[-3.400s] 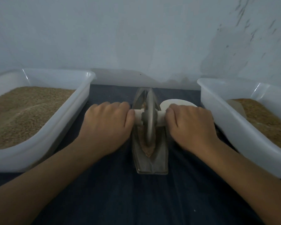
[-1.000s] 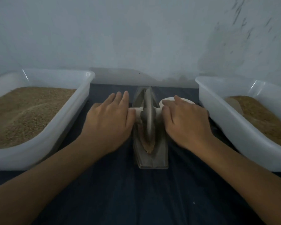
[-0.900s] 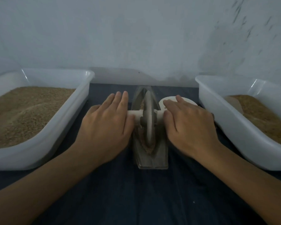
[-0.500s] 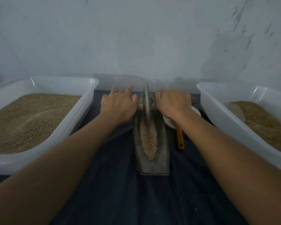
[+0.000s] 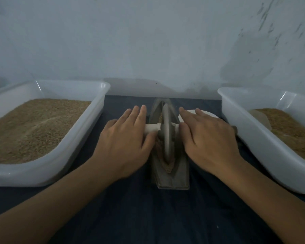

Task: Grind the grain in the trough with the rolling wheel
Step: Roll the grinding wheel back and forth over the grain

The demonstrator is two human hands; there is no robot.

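Rolling wheel (image 5: 166, 132) back near middle of trough (image 5: 169, 178), upright in the groove; half a second ago sat at far end by the wall, so return stroke toward the body under way. Grain (image 5: 167, 166) in trough bed, visible mostly at near tip under and in front of wheel; earlier a long strip lay exposed, now mostly covered by wheel. Looks coarse, so judged mid-grind, more passes needed.

Left hand (image 5: 125, 143) flat on left axle stub (image 5: 151, 128), fingers (image 5: 139, 115) straight and extended, palm pressing, not wrapped. Right hand (image 5: 208, 140) same on right stub, fingers stretched forward, palm rolling the axle; no curl seen. Open-palm rolling, unlike the fisted grip seen seconds back.

White dish (image 5: 206, 113) partly hidden behind right hand. Left tub (image 5: 60, 155) full of grain, right tub (image 5: 253, 147) part full, both well apart from trough on dark surface (image 5: 148, 217).
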